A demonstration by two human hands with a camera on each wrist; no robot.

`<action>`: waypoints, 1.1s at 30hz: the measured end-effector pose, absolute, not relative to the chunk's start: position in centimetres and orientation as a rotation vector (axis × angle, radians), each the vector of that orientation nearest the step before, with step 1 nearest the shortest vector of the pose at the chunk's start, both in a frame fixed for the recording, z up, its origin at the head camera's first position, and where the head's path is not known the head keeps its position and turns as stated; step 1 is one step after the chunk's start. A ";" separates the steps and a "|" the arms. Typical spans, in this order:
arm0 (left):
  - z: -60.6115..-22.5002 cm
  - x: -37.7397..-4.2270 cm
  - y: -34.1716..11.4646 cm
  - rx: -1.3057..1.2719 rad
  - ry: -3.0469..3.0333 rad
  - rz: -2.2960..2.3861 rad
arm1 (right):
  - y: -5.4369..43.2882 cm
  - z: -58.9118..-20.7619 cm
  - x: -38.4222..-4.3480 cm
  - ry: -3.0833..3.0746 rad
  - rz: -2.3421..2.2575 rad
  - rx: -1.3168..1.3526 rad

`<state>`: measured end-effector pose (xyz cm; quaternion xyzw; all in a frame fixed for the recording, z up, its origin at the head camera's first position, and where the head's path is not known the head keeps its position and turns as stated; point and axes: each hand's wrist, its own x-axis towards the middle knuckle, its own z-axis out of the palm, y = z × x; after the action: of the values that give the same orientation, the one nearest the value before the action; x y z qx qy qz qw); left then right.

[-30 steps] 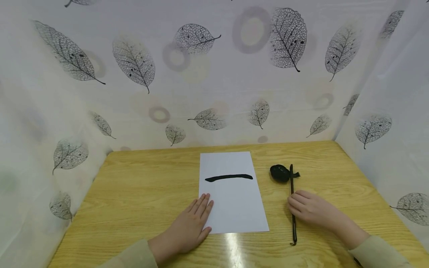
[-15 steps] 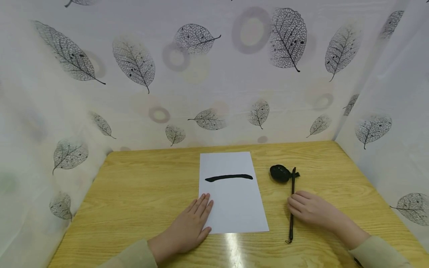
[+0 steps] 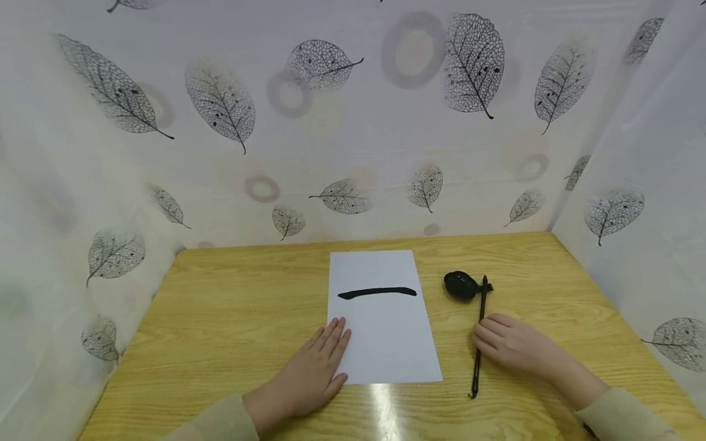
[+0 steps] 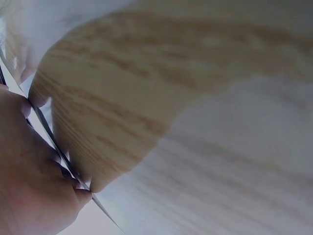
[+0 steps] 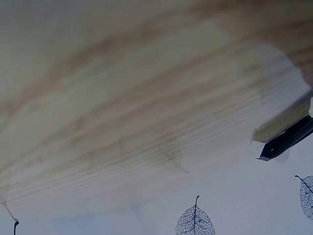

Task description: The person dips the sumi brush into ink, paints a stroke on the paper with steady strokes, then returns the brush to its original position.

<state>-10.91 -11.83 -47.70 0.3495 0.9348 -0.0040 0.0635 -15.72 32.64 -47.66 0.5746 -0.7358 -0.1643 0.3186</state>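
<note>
My left hand (image 3: 316, 366) lies flat on the lower left edge of a white sheet of paper (image 3: 388, 349), its fingers straight. A thick black stroke (image 3: 377, 293) crosses the upper part of the sheet. To the right of the paper, my right hand (image 3: 512, 343) pinches a dark writing brush (image 3: 477, 372) by its middle. The brush's far end overlaps the short tab of a small black ink dish (image 3: 460, 286); a little hanging loop is at its near end. In the left wrist view, part of the left hand (image 4: 34, 171) shows. A dark pointed piece (image 5: 286, 139) shows in the right wrist view.
A shiny wooden table (image 3: 231, 312) carries everything. White curtain (image 3: 353, 135) printed with leaves surrounds it at the back and both sides. Part of a dark object (image 3: 590, 431) shows under the right sleeve at the lower edge.
The brush has tilted in my right hand: its far end has shifted right and slightly nearer, its near end left. The left hand and the paper have stayed in place.
</note>
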 end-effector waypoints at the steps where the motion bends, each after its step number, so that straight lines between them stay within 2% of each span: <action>1: -47.7 -10.9 -11.8 1.055 2.822 -0.014 | 32.6 -47.7 -15.7 -1.933 -0.434 1.509; 21: -48.3 -11.4 -11.9 1.148 2.885 -0.047 | 32.7 -46.3 -16.2 -1.891 -0.393 1.405; 33: -46.5 -13.1 -13.3 1.245 2.976 -0.038 | 31.7 -44.9 -16.4 -1.935 -0.301 1.330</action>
<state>-13.07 -13.28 -46.54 0.3857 0.9216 -0.0118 -0.0423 -16.38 31.67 -44.93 0.5203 -0.7570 -0.1178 0.3773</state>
